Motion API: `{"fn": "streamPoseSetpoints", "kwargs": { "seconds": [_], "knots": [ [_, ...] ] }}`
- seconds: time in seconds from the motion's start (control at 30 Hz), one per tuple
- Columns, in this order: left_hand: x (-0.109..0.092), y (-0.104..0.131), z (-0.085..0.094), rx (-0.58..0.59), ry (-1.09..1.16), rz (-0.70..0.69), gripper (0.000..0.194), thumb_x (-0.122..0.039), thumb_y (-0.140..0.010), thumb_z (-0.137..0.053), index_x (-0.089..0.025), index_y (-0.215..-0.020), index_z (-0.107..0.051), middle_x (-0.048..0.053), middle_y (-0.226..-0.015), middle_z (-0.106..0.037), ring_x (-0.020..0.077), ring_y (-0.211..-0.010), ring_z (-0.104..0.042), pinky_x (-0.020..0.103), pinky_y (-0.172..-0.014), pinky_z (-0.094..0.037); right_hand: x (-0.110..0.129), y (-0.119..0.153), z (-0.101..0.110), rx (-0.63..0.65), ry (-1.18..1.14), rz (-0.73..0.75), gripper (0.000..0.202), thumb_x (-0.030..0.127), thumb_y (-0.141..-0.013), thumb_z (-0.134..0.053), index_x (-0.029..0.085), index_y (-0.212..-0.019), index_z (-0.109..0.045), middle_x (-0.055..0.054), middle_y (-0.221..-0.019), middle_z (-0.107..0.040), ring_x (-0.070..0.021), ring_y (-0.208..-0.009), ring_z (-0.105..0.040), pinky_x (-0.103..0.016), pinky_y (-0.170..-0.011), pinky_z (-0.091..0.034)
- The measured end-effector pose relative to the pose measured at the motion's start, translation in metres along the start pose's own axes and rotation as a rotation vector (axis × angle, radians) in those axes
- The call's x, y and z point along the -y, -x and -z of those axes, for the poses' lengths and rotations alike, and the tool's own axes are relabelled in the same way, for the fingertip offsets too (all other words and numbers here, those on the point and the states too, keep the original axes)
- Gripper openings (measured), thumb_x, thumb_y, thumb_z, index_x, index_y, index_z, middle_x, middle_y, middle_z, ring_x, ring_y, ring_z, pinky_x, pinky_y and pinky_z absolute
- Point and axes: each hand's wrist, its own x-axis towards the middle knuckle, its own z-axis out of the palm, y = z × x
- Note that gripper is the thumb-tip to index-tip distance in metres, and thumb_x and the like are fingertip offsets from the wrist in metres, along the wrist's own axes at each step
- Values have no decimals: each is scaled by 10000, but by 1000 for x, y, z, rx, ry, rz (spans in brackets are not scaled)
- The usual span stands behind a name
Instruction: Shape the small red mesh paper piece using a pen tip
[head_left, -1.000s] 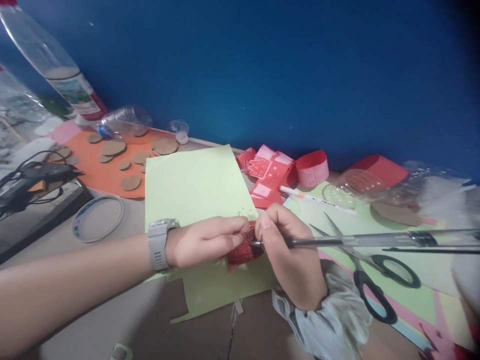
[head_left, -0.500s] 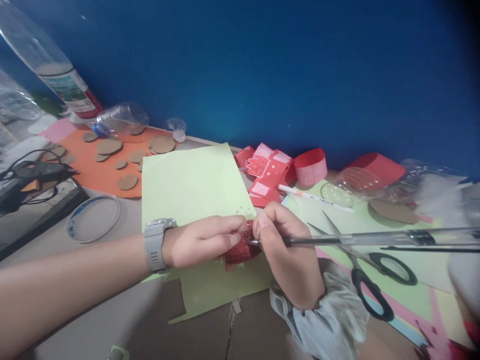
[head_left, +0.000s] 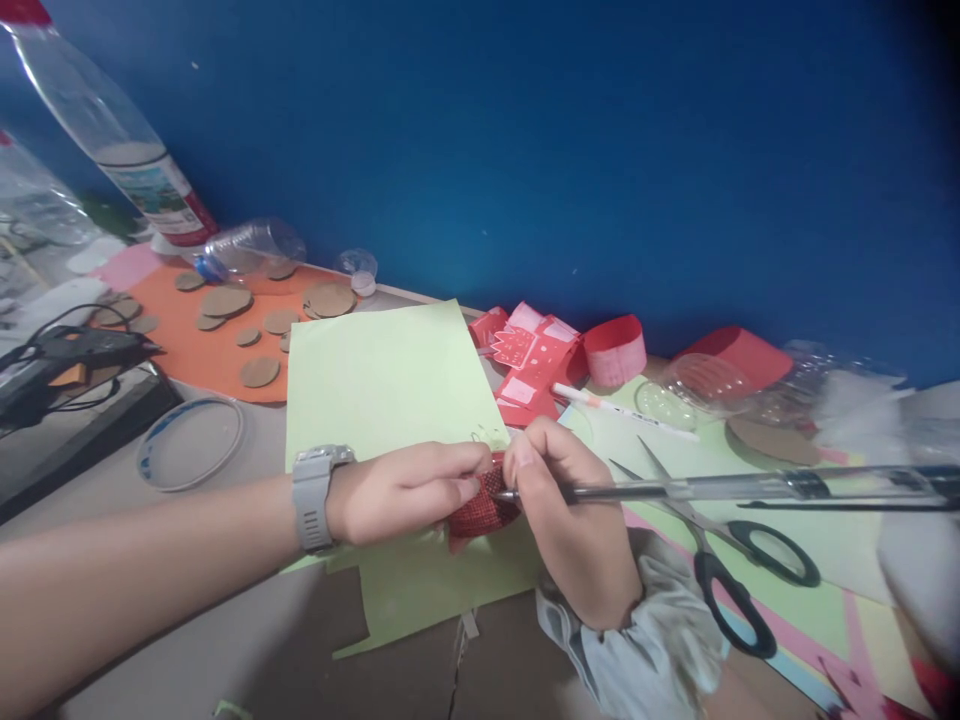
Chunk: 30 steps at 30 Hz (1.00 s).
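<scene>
My left hand [head_left: 409,490], with a grey watch on its wrist, pinches a small red piece with a dark mesh-like pattern [head_left: 480,514] between thumb and fingers. A clear-barrelled pen [head_left: 750,487] is gripped by my right hand [head_left: 559,505], its tip touching or very near the patterned surface. The pen's long end points to the right. Underneath both hands lies a light green paper sheet [head_left: 375,380] with a few small pen marks near its right side. My fingers hide parts of the red piece.
Black-handled scissors [head_left: 709,572] lie partly open right of my right hand. Behind are red paper shapes [head_left: 544,365] and a white marker [head_left: 622,412]. At left are a tape roll [head_left: 142,455], a glue gun [head_left: 90,345], cardboard discs [head_left: 260,372] and a bottle [head_left: 161,195].
The whole view has shifted slightly, so the surroundings sit a little differently in frame. Both hands keep the same hold, with the pen tip still at the red piece.
</scene>
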Motion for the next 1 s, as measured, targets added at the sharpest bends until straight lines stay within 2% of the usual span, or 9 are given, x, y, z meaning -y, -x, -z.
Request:
{"fn": "streamPoseSetpoints", "kwargs": {
  "seconds": [0.2,0.47,1.0],
  "knots": [
    [0,1,-2,6,23,46,259,-315,-1022,-327,-164,-850,-448,38,-740,-579,168,-684,-548,285,-706,-457,1,1,1,15,-2,-9,266,174,-878,-434,221,-629,-353,38,-574,-368,-123,-542,-355,-268,-505,-310],
    [0,1,-1,-6,-5,11,256,-269,-1020,-325,-162,-824,-451,43,-734,-592,164,-701,-541,278,-731,-447,-1,0,-1,-6,-18,1,281,231,-892,-423,221,-620,-353,47,-558,-360,-122,-522,-349,-260,-489,-313],
    [4,2,-2,-9,-4,4,262,-283,-1024,-326,-164,-831,-459,45,-714,-598,166,-682,-545,282,-720,-455,-3,0,0,8,-25,17,262,180,-904,-414,219,-650,-360,54,-583,-368,-117,-544,-356,-256,-508,-315]
  ]
}}
